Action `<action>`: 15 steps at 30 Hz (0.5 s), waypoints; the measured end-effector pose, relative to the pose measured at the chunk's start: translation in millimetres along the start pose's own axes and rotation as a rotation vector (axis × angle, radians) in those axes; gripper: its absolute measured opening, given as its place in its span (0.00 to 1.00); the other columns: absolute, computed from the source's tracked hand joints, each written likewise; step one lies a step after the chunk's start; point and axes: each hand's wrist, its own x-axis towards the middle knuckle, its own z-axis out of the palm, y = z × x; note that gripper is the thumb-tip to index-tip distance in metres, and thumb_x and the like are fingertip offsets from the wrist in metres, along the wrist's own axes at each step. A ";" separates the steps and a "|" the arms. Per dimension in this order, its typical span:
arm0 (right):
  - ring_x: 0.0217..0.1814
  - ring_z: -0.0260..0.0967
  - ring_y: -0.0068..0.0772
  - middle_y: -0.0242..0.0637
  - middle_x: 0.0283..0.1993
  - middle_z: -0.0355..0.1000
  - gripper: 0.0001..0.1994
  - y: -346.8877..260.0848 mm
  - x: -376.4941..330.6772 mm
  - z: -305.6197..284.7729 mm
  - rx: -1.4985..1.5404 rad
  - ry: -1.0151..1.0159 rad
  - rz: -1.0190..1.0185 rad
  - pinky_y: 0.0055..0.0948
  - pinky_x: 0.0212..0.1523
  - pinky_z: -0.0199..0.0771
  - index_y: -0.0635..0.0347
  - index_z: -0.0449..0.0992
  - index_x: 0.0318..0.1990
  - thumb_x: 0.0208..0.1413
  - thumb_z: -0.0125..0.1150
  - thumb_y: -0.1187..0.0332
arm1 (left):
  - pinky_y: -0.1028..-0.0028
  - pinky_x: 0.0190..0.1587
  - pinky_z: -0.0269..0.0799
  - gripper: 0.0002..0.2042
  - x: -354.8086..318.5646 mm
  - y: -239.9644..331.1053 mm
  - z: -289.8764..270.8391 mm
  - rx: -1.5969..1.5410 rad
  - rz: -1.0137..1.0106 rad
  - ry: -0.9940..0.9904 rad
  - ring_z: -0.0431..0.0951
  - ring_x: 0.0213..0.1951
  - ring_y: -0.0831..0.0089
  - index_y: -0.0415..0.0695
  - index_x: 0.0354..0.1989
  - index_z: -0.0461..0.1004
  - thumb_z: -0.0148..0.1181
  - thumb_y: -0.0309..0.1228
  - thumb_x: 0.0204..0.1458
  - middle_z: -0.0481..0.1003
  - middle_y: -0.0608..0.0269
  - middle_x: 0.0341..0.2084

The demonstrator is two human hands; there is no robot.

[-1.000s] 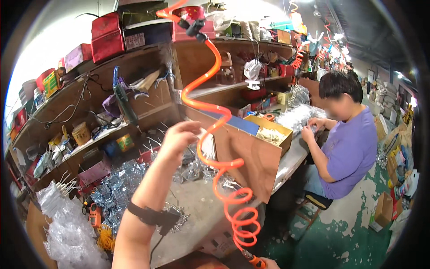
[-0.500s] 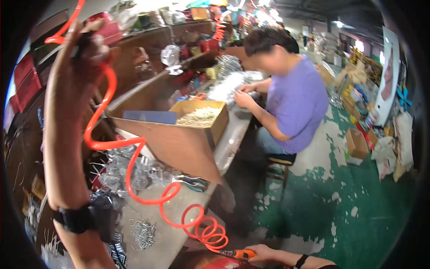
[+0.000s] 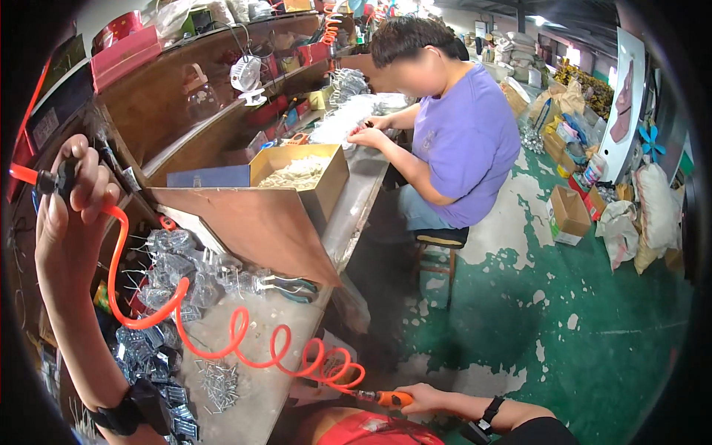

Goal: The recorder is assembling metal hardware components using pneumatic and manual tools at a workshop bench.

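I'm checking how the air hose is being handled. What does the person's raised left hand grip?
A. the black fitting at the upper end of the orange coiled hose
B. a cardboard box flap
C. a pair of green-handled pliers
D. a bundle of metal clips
A: the left hand is closed round the black fitting at the top of the orange coiled hose, which runs down to the right hand.

A worker's bare forearms, each banded at the wrist: a broad black strap with a bulky black case on the left arm (image 3: 133, 406), a slimmer black watch (image 3: 486, 415) on the right, above red clothing (image 3: 363, 430).
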 end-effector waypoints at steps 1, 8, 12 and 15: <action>0.38 0.73 0.47 0.42 0.36 0.74 0.28 2.0 1.2 2.1 -0.001 -0.001 0.000 0.39 0.40 0.70 0.47 0.69 0.51 0.39 0.60 0.52 | 0.78 0.46 0.59 0.22 -4.8 1.4 0.6 0.004 0.037 0.054 0.62 0.33 0.78 0.37 0.56 0.56 0.42 0.43 0.63 0.64 0.65 0.35; 0.40 0.72 0.48 0.43 0.37 0.74 0.28 4.4 0.8 8.6 -0.020 0.022 -0.008 0.39 0.42 0.70 0.46 0.69 0.52 0.40 0.61 0.51 | 0.82 0.29 0.59 0.28 -13.7 4.5 17.4 0.009 0.118 0.946 0.54 0.25 0.82 0.32 0.60 0.55 0.43 0.44 0.62 0.61 0.66 0.30; 0.41 0.72 0.49 0.44 0.38 0.74 0.28 -3.7 0.5 7.2 -0.031 0.011 0.000 0.40 0.43 0.70 0.46 0.69 0.52 0.40 0.61 0.52 | 0.84 0.18 0.51 0.22 -38.3 -0.5 6.5 -0.072 0.109 0.720 0.51 0.17 0.85 0.33 0.48 0.63 0.44 0.45 0.62 0.60 0.68 0.23; 0.40 0.72 0.48 0.44 0.37 0.74 0.27 1.3 -1.9 13.6 -0.009 0.128 -0.010 0.39 0.43 0.70 0.47 0.70 0.51 0.39 0.61 0.53 | 0.84 0.11 0.48 0.18 -32.4 -8.9 14.2 -0.078 0.127 0.793 0.47 0.10 0.85 0.39 0.33 0.65 0.43 0.44 0.62 0.56 0.71 0.14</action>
